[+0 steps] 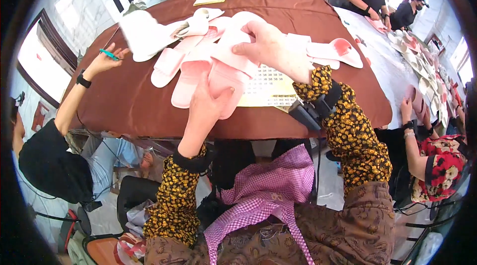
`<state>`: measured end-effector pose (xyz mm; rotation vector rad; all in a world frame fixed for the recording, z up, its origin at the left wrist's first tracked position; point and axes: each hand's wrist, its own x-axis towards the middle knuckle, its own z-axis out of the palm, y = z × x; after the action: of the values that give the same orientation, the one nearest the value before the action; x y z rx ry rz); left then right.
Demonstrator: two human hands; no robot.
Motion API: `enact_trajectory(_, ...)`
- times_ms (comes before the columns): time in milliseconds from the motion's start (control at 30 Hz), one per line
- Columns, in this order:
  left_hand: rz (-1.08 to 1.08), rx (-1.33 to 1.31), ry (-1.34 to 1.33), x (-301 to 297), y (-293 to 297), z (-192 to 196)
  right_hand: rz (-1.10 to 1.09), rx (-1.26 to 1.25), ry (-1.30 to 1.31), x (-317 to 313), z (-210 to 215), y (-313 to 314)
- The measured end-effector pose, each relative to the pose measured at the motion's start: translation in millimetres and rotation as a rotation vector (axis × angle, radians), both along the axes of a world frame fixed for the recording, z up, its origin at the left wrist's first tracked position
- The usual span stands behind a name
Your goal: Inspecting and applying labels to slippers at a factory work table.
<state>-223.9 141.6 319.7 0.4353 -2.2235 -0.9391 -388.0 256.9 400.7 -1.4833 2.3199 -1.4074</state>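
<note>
My left hand (204, 111) grips the near end of a pink slipper (222, 82) that lies on the brown table (124, 101). My right hand (271, 48) is closed over another pale pink slipper (228, 53) just beyond it. Both hands sit in a pile of pink and white slippers (174, 58) in the middle of the table. A yellowish sheet of printed stickers (268, 88) lies under my right wrist. More white slippers with pink insides (343, 51) lie to the right of my right hand.
A person at the left holds a teal pen (109, 54) over the table edge. Another person's hand (406, 111) holds a slipper at the right. Two people work at a long white table (387, 71) covered with slippers at the far right. Bags stand behind the table.
</note>
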Motion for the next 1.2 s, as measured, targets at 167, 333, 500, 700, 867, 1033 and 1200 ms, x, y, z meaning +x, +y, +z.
enact_trajectory(167, 0.087, 0.002, -0.204, 3, 5, 10, -0.055, -0.22, 0.346, 30, 8, 20)
enact_trajectory(333, 0.172, -0.138, -0.252, 2, 12, 9, -0.054, -0.02, 0.273, 33, 4, 27)
enact_trajectory(500, 0.183, -0.193, -0.219, 2, 11, 8, -0.034, -0.092, 0.297, 32, -1, 30)
enact_trajectory(700, -0.161, -0.025, 0.001, 4, -20, -4, -0.058, -0.226, 0.117, 9, -2, 54)
enact_trajectory(867, 0.2, -0.294, -0.035, 15, -95, -9, -0.169, -0.166, -0.127, -29, -12, 74)
enact_trajectory(1033, 0.333, -0.433, -0.481, 15, -117, -27, -0.061, -0.257, -0.524, -41, -28, 93)
enact_trajectory(1200, 0.136, -0.261, -0.188, 2, -119, -31, -0.168, -0.124, -0.55, -34, -40, 98)
